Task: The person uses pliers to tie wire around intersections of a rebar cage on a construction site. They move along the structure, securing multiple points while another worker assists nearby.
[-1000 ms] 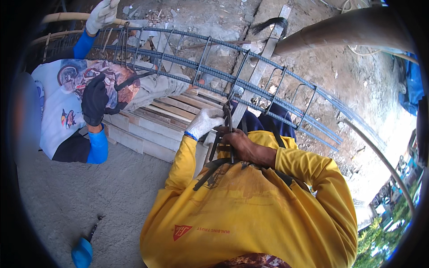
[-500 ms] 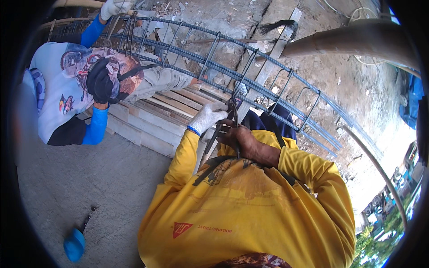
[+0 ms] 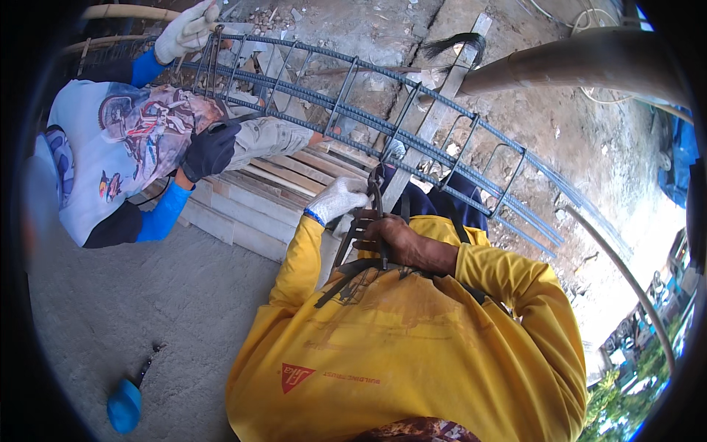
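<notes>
My right hand point(image 3: 405, 241), bare, is wrapped round the handles of dark steel pincers point(image 3: 379, 193). The handles are spread apart, and the jaws point away from me at the near bars of a long rebar cage point(image 3: 412, 140). Beside the jaws is my left hand point(image 3: 339, 200) in a white knitted glove, its fingers closed together. Whatever those fingers pinch, if anything, is too small to make out. The cage is made of ribbed bars with square stirrups and runs across in front of me.
A co-worker point(image 3: 147, 147) stands at the left, a black-gloved hand point(image 3: 211, 149) on a dark tool. A loose bundle of thin dark wire point(image 3: 458, 48) lies on a board point(image 3: 442, 110). Stacked planks point(image 3: 243, 210), a thick pole point(image 3: 582, 70) and a blue object point(image 3: 124, 407) are around.
My right hand and the pincers have shifted slightly left and toward me; my left hand has dipped slightly. The co-worker's black-gloved hand has moved right toward the cage, and their white-gloved fingers have spread.
</notes>
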Motion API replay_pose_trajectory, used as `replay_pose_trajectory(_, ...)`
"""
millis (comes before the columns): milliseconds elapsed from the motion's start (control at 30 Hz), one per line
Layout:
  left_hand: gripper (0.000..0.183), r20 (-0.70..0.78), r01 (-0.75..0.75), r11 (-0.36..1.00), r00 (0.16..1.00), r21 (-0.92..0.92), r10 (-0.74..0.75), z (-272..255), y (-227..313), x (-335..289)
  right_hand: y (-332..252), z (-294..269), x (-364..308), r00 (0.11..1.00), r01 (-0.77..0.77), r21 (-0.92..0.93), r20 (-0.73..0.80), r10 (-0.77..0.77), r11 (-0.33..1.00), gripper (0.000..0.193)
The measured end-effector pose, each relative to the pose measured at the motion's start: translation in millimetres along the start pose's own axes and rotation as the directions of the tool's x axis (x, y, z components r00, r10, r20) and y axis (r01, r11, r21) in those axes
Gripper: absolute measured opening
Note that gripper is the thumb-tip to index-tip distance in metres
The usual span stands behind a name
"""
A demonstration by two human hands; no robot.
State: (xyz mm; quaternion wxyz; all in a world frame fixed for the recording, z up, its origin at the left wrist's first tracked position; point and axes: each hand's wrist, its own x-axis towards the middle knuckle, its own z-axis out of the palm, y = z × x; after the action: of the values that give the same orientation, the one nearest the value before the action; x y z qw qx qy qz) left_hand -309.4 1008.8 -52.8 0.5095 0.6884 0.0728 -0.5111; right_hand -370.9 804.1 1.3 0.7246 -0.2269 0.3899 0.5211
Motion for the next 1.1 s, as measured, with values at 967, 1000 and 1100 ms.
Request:
replay_pose_trajectory(967, 0.03, -0.171, -0.049, 0.978, 0.985, -0.204, 0.014, 19.7, -42.1, 43.8, 10.6, -17.9, 42.8, 0.951, 0.245, -0.516, -0.036, -0.307, 0.821, 0.041)
replay_pose_trajectory(1000, 0.03, -0.165, -0.051, 0.985, 0.986, -0.166, 0.023, 19.0, -39.5, 42.1, 11.0, -18.2, 43.0, 0.946, 0.247, -0.503, -0.058, -0.318, 0.828, 0.041)
replay_pose_trajectory(1100, 0.031, -0.15, -0.071, 0.982, 0.988, -0.173, 0.045, 17.2, -31.0, 36.9, 13.9, -18.2, 46.9, 0.905, 0.309, -0.628, -0.035, -0.423, 0.714, 0.044)
